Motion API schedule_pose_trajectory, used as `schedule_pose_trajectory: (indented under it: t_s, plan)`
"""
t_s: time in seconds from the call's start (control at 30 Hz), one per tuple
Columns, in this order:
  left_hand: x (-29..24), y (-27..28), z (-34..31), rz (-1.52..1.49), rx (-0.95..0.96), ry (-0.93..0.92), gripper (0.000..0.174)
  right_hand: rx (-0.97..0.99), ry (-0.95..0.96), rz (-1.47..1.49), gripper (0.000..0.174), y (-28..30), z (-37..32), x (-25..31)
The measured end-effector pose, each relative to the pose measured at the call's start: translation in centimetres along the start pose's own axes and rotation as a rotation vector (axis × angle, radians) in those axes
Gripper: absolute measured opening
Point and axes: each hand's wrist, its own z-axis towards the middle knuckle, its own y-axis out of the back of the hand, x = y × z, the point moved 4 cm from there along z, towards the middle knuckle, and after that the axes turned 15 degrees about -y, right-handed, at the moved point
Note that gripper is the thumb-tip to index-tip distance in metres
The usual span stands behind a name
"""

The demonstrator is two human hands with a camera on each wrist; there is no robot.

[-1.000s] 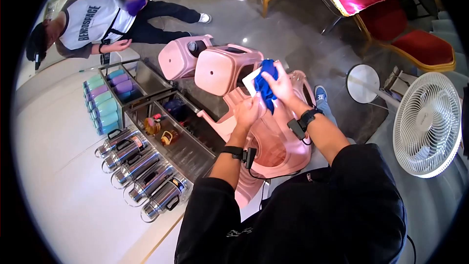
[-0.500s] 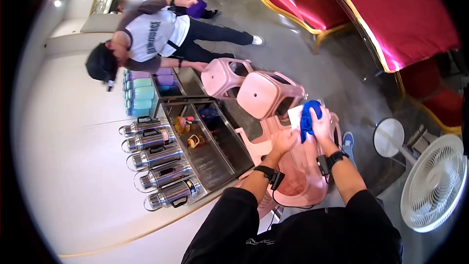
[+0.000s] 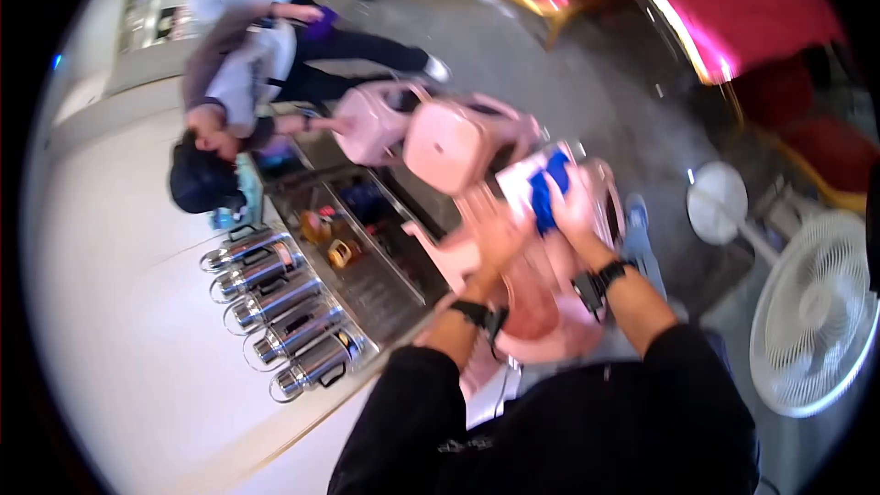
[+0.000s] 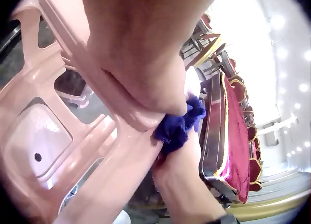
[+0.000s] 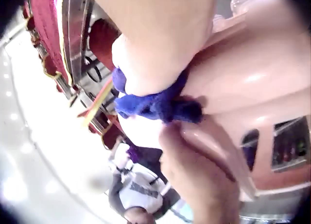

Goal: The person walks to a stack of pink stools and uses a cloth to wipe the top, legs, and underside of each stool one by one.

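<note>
In the head view my right hand [image 3: 573, 202] grips a bunched blue cloth [image 3: 547, 191] and presses it against a flat white piece [image 3: 518, 176]. Beside it, my left hand [image 3: 500, 236] holds the lower edge of that piece, with its fingertips near the cloth. The right wrist view shows the cloth folded under the right fingers, and the left hand [image 5: 199, 170] close below it. Both hands are over a pink plastic chair [image 3: 527, 312]. What kind of thing the white piece is, I cannot tell; hand and cloth hide part of it.
Two pink stools [image 3: 445, 148] stand beyond the chair. On the left are a metal shelf [image 3: 380, 284] and several steel flasks [image 3: 316, 367]. A white fan [image 3: 811, 312] is at right, near a red-covered table [image 3: 733, 9]. A person [image 3: 243, 73] touches the farther stool.
The head view has swung about, shifting the scene. The cloth stays in my right hand on the white piece. The other person has bent over and put a hand on the stool.
</note>
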Motion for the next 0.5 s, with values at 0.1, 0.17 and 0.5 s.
schedule_pose_trajectory:
  t_s: [0.1, 0.17, 0.5]
  plan:
    - [0.4, 2.2, -0.4, -0.069, 0.038, 0.205, 0.067, 0.217, -0.108, -0.238, 0.035, 3.7, -9.2, -3.9]
    - [1.1, 3.5, 0.2, -0.065, -0.027, 0.211, 0.065, 0.332, -0.094, -0.181, 0.038, 7.4, -14.6, -6.5]
    - [2.7, 4.5, -0.4, -0.115, -0.086, 0.255, 0.053, 0.562, -0.187, 0.051, 0.063, -0.4, -8.3, -3.3]
